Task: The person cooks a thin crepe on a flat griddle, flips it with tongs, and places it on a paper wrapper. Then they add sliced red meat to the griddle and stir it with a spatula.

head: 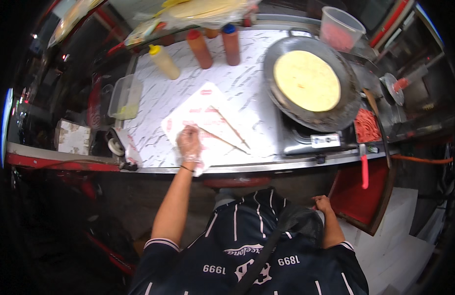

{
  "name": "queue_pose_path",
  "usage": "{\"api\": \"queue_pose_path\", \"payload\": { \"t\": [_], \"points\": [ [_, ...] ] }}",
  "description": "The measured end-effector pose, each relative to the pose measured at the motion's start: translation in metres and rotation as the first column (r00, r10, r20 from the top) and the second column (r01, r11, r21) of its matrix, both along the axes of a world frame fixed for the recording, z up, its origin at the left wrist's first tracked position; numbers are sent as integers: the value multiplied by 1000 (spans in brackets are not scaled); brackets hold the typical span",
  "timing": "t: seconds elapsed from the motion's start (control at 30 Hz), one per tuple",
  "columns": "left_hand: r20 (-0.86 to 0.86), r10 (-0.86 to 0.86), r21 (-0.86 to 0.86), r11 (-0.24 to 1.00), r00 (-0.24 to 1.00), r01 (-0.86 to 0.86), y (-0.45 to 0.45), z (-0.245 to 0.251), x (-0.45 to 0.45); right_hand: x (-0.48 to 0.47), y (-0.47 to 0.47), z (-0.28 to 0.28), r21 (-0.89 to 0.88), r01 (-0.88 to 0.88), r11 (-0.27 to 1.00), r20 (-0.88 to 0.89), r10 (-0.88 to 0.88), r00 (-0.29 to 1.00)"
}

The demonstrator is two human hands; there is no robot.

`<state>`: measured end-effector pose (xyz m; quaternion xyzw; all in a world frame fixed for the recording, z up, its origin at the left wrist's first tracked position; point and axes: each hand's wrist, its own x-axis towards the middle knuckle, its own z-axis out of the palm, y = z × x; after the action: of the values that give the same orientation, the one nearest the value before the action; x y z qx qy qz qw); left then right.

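My left hand [189,142], in a clear plastic glove, rests over the lower left part of a printed sheet of white wrapping paper [207,96]. Its fingers are curled and blurred; whether they pinch anything is unclear. Two thin wooden sticks [231,127] lie across the paper, the end of one close to my fingertips. Beside my waist, away from the counter, is my bare right hand [322,203], near a dark mesh bag [303,223]. Its grip cannot be made out. On the right, a round yellow flatbread [306,81] lies flat on a dark round griddle pan [273,92].
Three squeeze bottles [200,49] stand along the back. A clear plastic container [126,97] sits left. Right of the stove [297,140] are shredded reddish food [366,125], a pink-handled knife [364,171] jutting past the edge, and a tub [341,29]. An open red drawer [360,195] hangs below.
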<state>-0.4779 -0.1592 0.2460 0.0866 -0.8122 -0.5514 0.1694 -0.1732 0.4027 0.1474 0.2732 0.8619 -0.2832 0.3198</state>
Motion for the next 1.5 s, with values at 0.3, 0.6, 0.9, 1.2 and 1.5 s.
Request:
{"api": "queue_pose_path", "payload": {
  "t": [0.3, 0.6, 0.9, 1.2, 1.5],
  "points": [
    [-164, -263, -26, 965, 951, 263, 1, 33, 8, -13, -133, -48, 32, -296, 955, -92, 297, 950],
    [-178, -429, 18, 899, 886, 438, -14, 36, 12, -85, -223, 36, -66, -209, 976, -67, 204, 977],
    [-182, -501, 0, 860, 846, 510, -19, 36, 9, -63, -258, 84, -139, -169, 976, 32, 175, 984],
    [-154, -490, 16, 867, 858, 499, -18, 37, 13, -26, -263, 66, -63, -189, 980, 133, 196, 972],
    [-119, -486, -25, 873, 866, 487, -11, 30, 15, -47, -251, 70, -213, 96, 972, 152, -64, 986]
  ]
}}
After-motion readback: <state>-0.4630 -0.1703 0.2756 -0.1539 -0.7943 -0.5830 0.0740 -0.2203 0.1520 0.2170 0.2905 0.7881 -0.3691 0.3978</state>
